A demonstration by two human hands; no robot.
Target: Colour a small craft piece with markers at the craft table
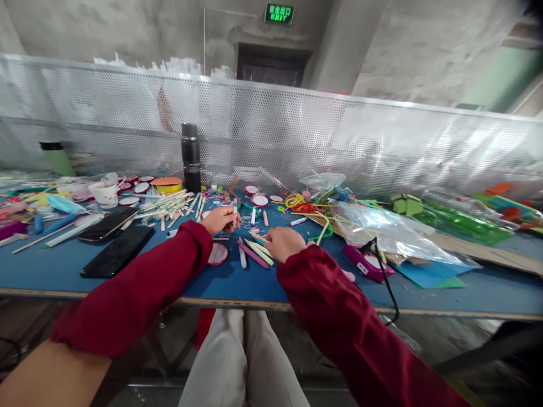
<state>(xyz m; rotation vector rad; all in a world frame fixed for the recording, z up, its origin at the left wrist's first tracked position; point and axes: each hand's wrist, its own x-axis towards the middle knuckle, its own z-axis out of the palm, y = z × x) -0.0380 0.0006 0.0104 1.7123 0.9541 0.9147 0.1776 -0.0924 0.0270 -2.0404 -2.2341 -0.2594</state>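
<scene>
A short, pale, narrow stick of unclear material stands nearly upright, pinched in the left hand. Just beside the right hand, one slim purple pen-shaped stick and two pale-yellow pen-shaped sticks lie slanted on the blue tabletop.

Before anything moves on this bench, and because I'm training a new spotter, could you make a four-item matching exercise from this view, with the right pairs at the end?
Column one
1. Left hand
2. Right hand
3. Black bottle
4. Exit sign

Column two
A. Standing upright in front of the perforated metal panel
B. Next to the pale yellow markers
C. Lit green, above the dark doorway
D. Pinching a small pale stick

Right pairs: 1-D, 2-B, 3-A, 4-C
</scene>
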